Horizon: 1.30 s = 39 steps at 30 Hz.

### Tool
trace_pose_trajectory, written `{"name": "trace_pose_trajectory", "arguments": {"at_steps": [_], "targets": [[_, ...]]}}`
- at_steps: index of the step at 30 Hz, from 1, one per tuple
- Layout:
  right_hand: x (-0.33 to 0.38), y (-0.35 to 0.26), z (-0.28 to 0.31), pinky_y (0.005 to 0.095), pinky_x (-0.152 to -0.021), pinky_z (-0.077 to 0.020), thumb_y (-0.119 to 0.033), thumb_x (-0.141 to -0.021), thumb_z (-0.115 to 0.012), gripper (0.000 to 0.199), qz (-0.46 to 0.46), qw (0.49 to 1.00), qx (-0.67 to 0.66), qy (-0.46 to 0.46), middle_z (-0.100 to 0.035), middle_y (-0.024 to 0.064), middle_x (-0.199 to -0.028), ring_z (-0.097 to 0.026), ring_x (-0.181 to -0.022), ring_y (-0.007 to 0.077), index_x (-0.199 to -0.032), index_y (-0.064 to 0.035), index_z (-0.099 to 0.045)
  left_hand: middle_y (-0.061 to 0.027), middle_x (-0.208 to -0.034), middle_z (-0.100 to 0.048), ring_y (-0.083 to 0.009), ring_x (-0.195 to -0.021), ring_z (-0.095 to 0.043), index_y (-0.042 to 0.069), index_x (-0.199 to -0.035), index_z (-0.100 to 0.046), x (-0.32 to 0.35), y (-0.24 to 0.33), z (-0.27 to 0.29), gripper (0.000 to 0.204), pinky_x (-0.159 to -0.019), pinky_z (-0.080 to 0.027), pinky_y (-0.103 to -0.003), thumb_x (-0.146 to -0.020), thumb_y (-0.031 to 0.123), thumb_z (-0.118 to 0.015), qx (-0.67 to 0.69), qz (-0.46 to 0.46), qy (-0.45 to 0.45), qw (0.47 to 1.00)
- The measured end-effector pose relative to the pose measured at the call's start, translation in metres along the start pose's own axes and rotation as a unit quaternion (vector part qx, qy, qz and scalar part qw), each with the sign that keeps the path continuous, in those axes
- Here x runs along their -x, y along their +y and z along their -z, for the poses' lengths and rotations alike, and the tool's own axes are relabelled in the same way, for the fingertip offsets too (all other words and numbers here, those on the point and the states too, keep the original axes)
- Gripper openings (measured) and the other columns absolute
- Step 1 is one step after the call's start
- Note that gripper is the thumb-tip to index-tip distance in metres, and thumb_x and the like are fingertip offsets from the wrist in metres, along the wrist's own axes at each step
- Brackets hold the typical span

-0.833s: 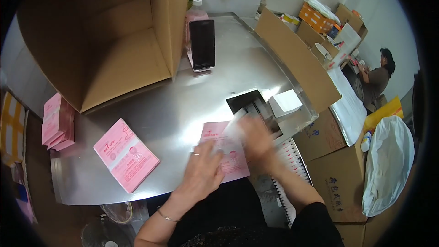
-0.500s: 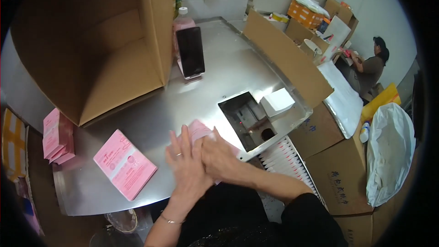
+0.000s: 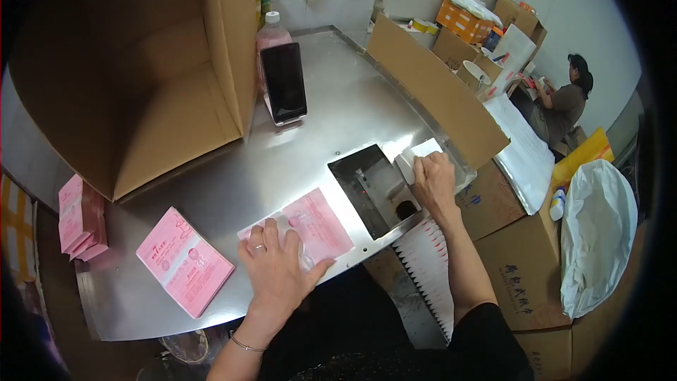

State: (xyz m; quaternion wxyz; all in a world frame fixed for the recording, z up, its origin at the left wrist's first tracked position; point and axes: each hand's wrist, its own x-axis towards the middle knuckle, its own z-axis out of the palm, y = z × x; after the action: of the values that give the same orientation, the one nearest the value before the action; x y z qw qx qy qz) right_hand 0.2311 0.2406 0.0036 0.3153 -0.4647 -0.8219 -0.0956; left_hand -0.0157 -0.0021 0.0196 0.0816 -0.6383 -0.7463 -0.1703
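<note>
A flat pink printed packet (image 3: 323, 222) lies on the metal tabletop, at the near edge beside a rectangular cut-out (image 3: 370, 187). My left hand (image 3: 276, 262) rests on its left part with the fingers spread. A shiny, clear strip shows near the thumb. Beyond the cut-out's right side, my right hand (image 3: 435, 182) has its fingers closed at a white block (image 3: 427, 147), perhaps a stack of slips; the fingers cover its near part. A neat stack of pink packets (image 3: 185, 262) with a pale band across it sits to the left of my left hand.
A large open carton (image 3: 176, 109) stands at the far left, with more pink packets (image 3: 81, 217) beside it. A phone (image 3: 284, 85) leans on a stand before a bottle (image 3: 273, 30). Cardboard boxes (image 3: 525, 275) and a white bag (image 3: 599, 240) fill the right. Another person (image 3: 564, 106) sits far right.
My hands were together over the pink packet. The right hand has moved right to the white block, while the left stays on the packet, now more exposed. The view has shifted slightly.
</note>
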Motion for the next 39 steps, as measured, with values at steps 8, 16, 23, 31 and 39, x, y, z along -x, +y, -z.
{"name": "trace_pose_trajectory", "arguments": {"at_steps": [8,16,23,31,39], "targets": [[0.004,-0.002,0.007,0.0469,-0.076,-0.0445,-0.014,-0.093,-0.06,0.021,-0.006,0.997,-0.071,0.014,-0.061,0.0156,-0.084,-0.058,-0.088,0.0332,-0.08,0.0011,-0.069,-0.016,-0.114,-0.056,-0.0312,-0.091,-0.049,0.002,-0.114,-0.065,0.002,-0.009,-0.016,0.071,-0.077,-0.038,-0.044,-0.08,0.065,-0.068,-0.024,-0.017,0.002,1.0],[0.009,0.004,0.013,0.045,-0.079,-0.0449,-0.005,-0.085,-0.063,0.015,0.022,0.997,-0.076,-0.02,-0.06,0.0151,-0.089,-0.058,-0.089,0.0331,-0.098,-0.0013,-0.071,-0.0176,-0.108,-0.056,-0.0316,-0.088,-0.051,-0.003,-0.109,-0.064,-0.002,-0.009,-0.019,0.058,-0.07,-0.043,-0.042,-0.082,0.048,-0.074,0.059,-0.026,0.038,0.997],[0.012,-0.032,0.012,0.0483,-0.086,-0.0467,0.004,-0.079,-0.058,0.043,0.106,0.987,-0.095,0.074,-0.063,0.0185,-0.109,-0.059,-0.099,0.0375,-0.121,-0.0002,-0.061,-0.0172,-0.105,-0.057,-0.0347,-0.092,-0.059,-0.001,-0.115,-0.062,0.011,0.01,-0.016,0.044,-0.073,-0.051,-0.044,-0.08,0.023,-0.071,0.092,-0.082,-0.002,0.992],[0.081,-0.161,0.015,0.0716,-0.108,-0.0287,-0.013,-0.087,-0.06,0.035,0.315,0.923,-0.176,-0.133,-0.061,0.0214,-0.107,-0.06,-0.111,0.0385,-0.119,0.0002,-0.063,-0.015,-0.094,-0.053,-0.0306,-0.085,-0.055,0.01,-0.139,-0.052,0.015,0.0,0.001,0.074,-0.072,-0.043,-0.043,-0.072,0.03,-0.077,0.148,-0.055,0.001,0.987],[0.021,-0.09,-0.054,0.0605,-0.103,-0.0399,-0.011,-0.088,-0.055,0.014,0.07,0.952,-0.242,-0.175,-0.067,0.0207,-0.099,-0.065,-0.1,0.0349,-0.095,-0.0046,-0.066,-0.013,-0.09,-0.053,-0.0285,-0.084,-0.055,0.001,-0.14,-0.051,0.044,-0.01,0.027,0.063,-0.072,-0.043,-0.041,-0.082,0.012,-0.073,0.136,-0.052,-0.069,0.987]]}}
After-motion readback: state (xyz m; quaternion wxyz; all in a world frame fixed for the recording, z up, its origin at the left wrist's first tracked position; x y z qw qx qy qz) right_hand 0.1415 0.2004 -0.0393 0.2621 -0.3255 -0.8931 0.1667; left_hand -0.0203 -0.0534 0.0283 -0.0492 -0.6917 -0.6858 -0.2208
